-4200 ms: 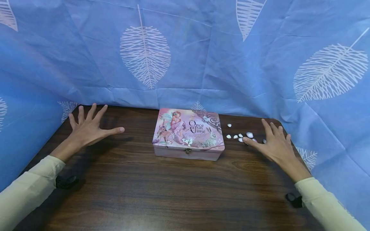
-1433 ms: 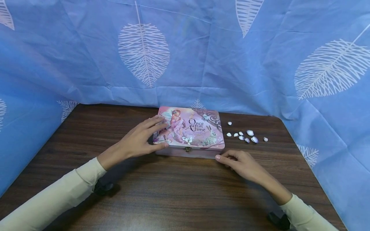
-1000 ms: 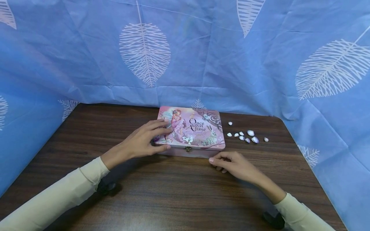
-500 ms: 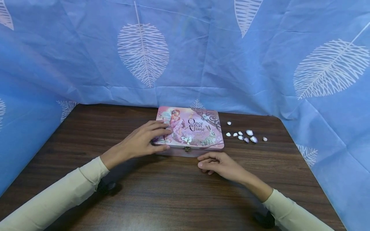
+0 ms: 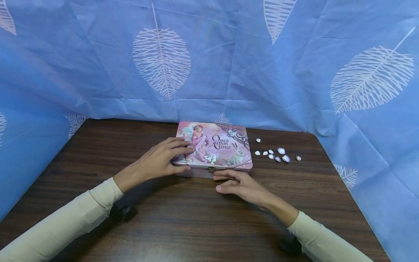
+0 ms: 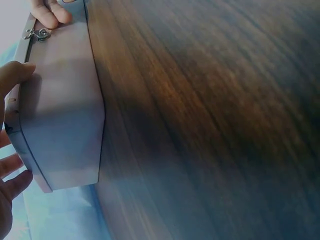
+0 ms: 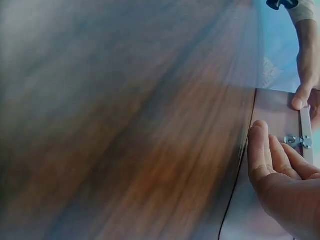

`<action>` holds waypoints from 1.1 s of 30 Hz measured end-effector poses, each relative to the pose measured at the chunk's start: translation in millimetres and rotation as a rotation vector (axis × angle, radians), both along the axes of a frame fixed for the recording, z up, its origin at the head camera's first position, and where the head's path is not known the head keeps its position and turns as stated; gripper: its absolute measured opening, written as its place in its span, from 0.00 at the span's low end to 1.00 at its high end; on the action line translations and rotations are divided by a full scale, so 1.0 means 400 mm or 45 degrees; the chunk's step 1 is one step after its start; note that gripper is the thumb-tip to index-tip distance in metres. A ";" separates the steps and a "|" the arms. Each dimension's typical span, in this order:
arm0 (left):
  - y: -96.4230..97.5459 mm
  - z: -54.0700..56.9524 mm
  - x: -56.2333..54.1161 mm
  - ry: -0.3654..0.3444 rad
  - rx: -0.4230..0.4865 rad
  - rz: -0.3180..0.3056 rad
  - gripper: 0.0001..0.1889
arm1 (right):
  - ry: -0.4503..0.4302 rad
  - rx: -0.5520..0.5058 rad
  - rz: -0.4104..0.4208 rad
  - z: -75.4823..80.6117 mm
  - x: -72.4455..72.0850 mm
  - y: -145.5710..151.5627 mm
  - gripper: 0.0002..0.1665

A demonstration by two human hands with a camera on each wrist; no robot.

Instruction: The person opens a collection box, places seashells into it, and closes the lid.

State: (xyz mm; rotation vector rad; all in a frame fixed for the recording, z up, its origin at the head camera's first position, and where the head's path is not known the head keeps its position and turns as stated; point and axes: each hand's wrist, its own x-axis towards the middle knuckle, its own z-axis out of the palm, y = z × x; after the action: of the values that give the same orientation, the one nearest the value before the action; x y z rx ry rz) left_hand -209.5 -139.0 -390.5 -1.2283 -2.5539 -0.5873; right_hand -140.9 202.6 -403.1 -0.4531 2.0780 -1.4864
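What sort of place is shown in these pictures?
Probably an indoor corner prepared for filming: a blue leaf-print cloth hangs around the back and sides of a dark wood-grain table, and a black device sits at the person's left wrist.

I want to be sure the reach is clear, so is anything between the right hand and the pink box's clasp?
Nothing visible. The right hand is at the front of the pink box, fingertips close beside the clasp. The shells lie off to the right.
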 end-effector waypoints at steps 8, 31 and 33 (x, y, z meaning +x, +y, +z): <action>-0.001 -0.004 -0.002 0.044 0.017 -0.022 0.31 | -0.015 -0.059 0.001 -0.007 0.003 -0.011 0.41; -0.004 0.020 0.002 -0.027 0.033 -0.011 0.31 | 0.048 -0.015 -0.037 -0.002 0.020 -0.003 0.34; -0.004 0.021 0.003 -0.039 0.037 -0.011 0.31 | 0.092 -0.009 -0.038 0.004 0.023 0.004 0.33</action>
State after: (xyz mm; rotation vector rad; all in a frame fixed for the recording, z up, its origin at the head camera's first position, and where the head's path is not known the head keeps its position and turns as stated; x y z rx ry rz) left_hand -208.4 -140.8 -382.2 -1.2306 -2.5568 -0.6476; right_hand -131.8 204.3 -401.5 -0.4871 2.1444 -1.5154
